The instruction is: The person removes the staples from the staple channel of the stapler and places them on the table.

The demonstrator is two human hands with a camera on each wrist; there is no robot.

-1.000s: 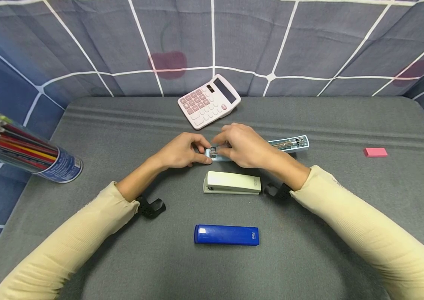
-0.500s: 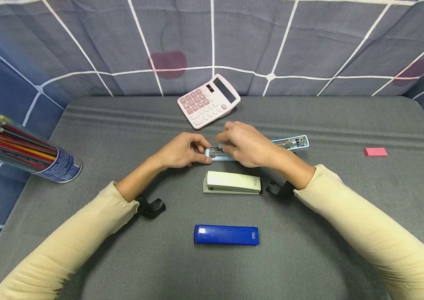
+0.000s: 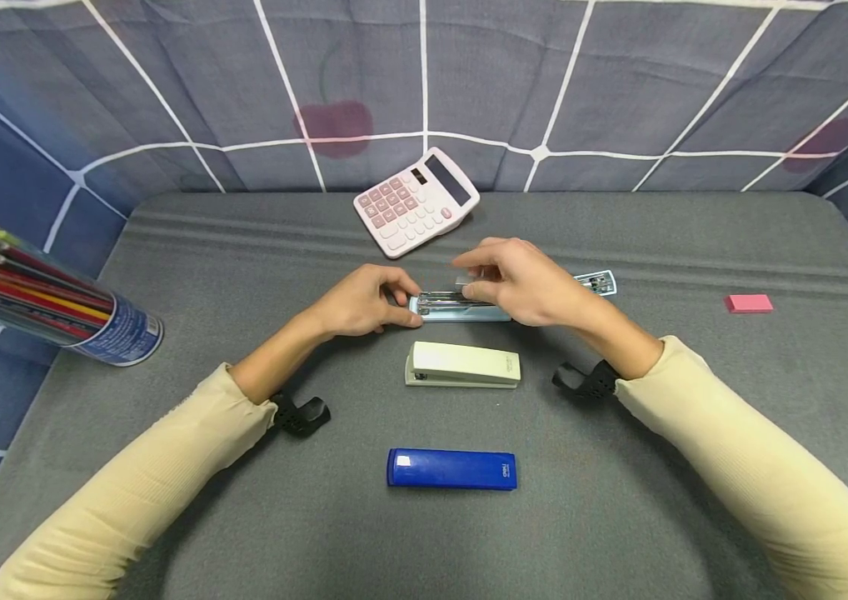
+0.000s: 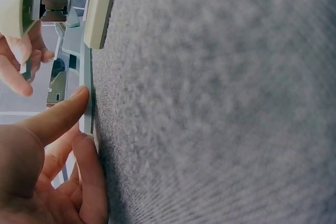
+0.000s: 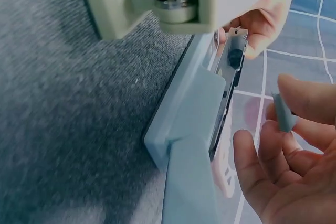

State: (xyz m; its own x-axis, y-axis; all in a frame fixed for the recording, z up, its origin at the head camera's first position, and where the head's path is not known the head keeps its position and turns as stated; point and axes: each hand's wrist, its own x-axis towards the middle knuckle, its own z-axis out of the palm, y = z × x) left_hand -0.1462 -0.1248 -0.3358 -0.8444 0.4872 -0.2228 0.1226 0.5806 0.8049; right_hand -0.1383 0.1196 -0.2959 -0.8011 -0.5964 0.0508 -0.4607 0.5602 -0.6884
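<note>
A light blue stapler (image 3: pixel 469 315) lies opened out on the table, its metal magazine uncovered and its top cover swung back to the right. My left hand (image 3: pixel 367 302) pinches the base's front end between thumb and fingers, as the left wrist view (image 4: pixel 58 156) shows of that hand. Just above the magazine, my right hand (image 3: pixel 525 283) holds a short grey strip of staples (image 5: pixel 284 113) between thumb and fingertips. That hand hides the middle of the stapler in the head view.
Nearer me lie a cream stapler (image 3: pixel 463 365) and a blue stapler (image 3: pixel 451 469). A pink calculator (image 3: pixel 416 202) sits behind the hands. A pink eraser-like block (image 3: pixel 750 303) is at right, and a tub of pencils (image 3: pixel 124 333) stands at left.
My right hand has moved right and up from the stapler's front end along the magazine, baring more of it. The left hand has stayed in place.
</note>
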